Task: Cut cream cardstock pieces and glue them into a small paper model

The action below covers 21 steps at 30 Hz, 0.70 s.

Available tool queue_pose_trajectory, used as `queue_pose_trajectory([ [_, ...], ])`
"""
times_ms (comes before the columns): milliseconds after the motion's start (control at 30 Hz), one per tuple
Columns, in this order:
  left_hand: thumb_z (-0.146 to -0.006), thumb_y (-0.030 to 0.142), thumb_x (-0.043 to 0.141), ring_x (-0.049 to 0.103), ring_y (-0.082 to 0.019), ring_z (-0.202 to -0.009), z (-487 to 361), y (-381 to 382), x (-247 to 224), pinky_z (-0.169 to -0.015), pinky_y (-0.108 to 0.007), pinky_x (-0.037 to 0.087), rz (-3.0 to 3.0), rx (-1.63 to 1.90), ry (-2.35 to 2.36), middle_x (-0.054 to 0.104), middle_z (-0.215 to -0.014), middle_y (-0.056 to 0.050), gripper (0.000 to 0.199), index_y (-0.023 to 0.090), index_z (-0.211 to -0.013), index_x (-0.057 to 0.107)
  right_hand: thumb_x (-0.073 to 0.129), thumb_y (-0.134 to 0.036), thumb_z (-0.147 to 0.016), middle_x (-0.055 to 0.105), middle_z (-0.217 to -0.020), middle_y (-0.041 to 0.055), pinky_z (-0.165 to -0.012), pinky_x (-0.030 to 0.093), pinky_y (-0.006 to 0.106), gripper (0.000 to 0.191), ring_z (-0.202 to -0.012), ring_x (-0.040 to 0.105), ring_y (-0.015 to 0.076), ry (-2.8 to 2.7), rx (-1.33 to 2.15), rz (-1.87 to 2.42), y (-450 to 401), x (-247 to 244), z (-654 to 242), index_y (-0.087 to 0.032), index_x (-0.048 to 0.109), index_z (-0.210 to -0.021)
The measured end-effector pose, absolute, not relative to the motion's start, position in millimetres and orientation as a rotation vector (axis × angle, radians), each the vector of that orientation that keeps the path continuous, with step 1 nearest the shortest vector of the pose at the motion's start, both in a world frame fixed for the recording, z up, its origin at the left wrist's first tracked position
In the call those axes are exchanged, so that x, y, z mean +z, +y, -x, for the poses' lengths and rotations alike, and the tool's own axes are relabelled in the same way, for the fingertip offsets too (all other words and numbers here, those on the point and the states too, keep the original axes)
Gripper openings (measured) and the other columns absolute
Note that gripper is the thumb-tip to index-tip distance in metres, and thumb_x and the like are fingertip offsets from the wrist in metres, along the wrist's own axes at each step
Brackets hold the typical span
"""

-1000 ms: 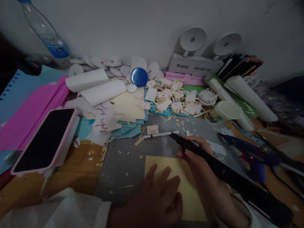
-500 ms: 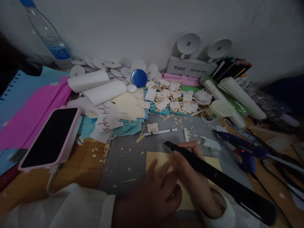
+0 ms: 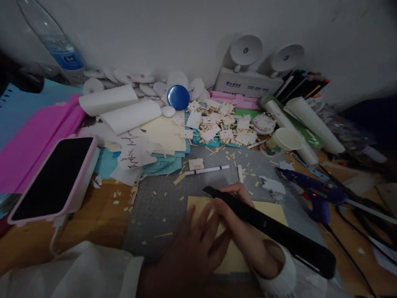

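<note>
A long black utility knife (image 3: 266,227) is gripped in my right hand (image 3: 238,219). It slants from lower right to upper left, with its dark tip over the top of a pale yellow sheet of paper (image 3: 266,209). Whether the tip touches the sheet I cannot tell. My left hand (image 3: 195,248) lies open on the sheet's left part, fingers stretched forward and close to my right hand. Under the paper is a grey cutting mat (image 3: 149,223) strewn with small yellow scraps. A white pen (image 3: 207,170) lies above the sheet.
Small paper figures (image 3: 214,124) are heaped at the back. A phone (image 3: 56,178) rests on the left beside pink paper (image 3: 37,140). On the right lie a blue glue gun (image 3: 313,194) with its cord and a paper cup (image 3: 282,140). A bottle (image 3: 62,49) stands back left.
My right hand and the knife have shifted left and slightly toward me. My left hand's fingers have flattened on the paper. The whole view has shifted slightly.
</note>
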<state>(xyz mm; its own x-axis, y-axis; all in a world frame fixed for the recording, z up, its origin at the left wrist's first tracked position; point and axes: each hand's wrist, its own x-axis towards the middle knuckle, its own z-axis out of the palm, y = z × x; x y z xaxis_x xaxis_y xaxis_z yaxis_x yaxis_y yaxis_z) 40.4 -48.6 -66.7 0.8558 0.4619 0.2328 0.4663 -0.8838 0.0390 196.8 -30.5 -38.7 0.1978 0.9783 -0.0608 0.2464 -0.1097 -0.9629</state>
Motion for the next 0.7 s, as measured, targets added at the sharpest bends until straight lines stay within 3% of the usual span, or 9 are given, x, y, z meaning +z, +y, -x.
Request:
queue_pose_trajectory([
  [267,-0.093,0.031,0.048,0.039,-0.043,-0.126,-44,-47,-66,-0.096,-0.065,0.03,3.015,-0.386,-0.737,0.051,-0.131,-0.019,0.036,0.019,-0.127,0.051,0.055,-0.024,-0.08,0.054,-0.069,-0.0045,-0.053,0.047,0.023,0.01,-0.06,0.055,0.0124,-1.244,0.908,1.627,-33,-33,-190,-0.024,0.047,-0.086],
  [433,-0.093,0.036,0.045,0.04,-0.043,-0.124,-43,-48,-67,-0.095,-0.067,0.029,3.065,-0.352,-0.708,0.049,-0.132,-0.02,0.043,0.018,-0.132,0.047,0.055,-0.025,-0.079,0.052,-0.054,-0.0074,-0.042,0.042,0.022,0.011,-0.044,0.05,0.0111,-1.343,0.826,1.684,-39,-45,-185,-0.024,0.045,-0.085],
  [700,-0.093,0.036,0.047,0.044,-0.041,-0.12,-46,-52,-79,-0.095,-0.068,0.029,3.009,-0.484,-0.747,0.055,-0.124,-0.015,0.04,0.022,-0.13,0.049,0.058,-0.029,-0.078,0.059,-0.062,-0.0042,-0.044,0.045,0.022,0.018,-0.048,0.055,0.0125,-1.511,0.749,1.657,-42,-52,-188,-0.024,0.045,-0.09],
])
